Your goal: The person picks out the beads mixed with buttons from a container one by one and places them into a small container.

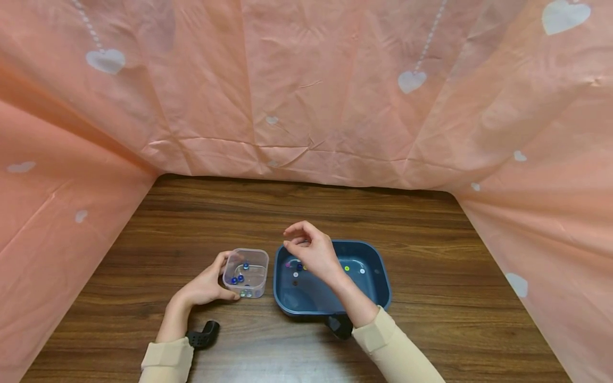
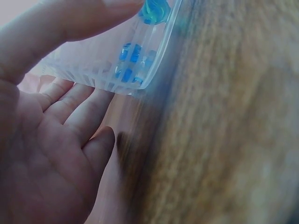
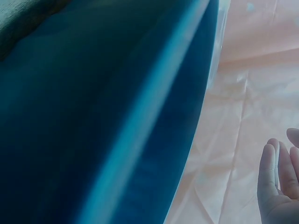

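Observation:
My left hand (image 1: 203, 284) holds a small clear plastic box (image 1: 256, 272), thumb at its near side and fingers round its left side. Blue glass marbles (image 1: 240, 278) and several greenish ones (image 1: 246, 293) lie in the box. In the left wrist view, blue marbles (image 2: 130, 52) show through the box wall. Over the left part of a dark blue tray (image 1: 311, 304) hovers my right hand (image 1: 317, 256), fingers loosely bent and thumb apart from them. Nothing shows between these fingers, seen also on the right hand (image 3: 280, 186) in the right wrist view.
Small coloured pieces lie scattered in the tray, among them a yellow one (image 1: 347, 268) and a white one (image 1: 362, 271). Box and tray stand side by side on a wooden table (image 1: 431, 255). Pink cloth (image 1: 311, 106) with white hearts hangs round the back and sides.

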A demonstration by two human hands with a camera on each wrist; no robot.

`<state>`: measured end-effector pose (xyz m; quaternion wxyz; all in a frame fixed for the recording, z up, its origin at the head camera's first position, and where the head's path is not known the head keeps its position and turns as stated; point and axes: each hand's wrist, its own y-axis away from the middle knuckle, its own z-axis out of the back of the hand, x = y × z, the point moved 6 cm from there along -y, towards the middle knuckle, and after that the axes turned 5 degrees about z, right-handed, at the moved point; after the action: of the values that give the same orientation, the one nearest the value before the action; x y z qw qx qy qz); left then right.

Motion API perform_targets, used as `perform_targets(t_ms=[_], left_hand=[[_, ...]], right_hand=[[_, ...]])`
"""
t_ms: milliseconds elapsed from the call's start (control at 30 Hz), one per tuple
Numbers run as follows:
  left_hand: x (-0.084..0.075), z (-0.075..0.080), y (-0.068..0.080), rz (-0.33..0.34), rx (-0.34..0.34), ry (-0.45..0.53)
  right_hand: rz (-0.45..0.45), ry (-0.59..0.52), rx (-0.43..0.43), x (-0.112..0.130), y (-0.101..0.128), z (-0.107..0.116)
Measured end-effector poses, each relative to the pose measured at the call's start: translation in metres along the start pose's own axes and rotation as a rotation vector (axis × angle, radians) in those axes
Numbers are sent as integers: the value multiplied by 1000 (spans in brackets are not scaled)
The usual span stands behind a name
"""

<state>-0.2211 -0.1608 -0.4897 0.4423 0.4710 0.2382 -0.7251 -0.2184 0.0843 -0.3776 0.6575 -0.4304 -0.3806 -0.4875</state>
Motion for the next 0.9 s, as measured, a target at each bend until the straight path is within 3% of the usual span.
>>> perform_targets(t_ms=[667,900], left_hand=[[-1,1,0,17,-3,3],[-3,-1,0,3,2,5]], right_hand=[[-31,25,-29,-11,4,13],[-79,9,-35,-21,10,19]])
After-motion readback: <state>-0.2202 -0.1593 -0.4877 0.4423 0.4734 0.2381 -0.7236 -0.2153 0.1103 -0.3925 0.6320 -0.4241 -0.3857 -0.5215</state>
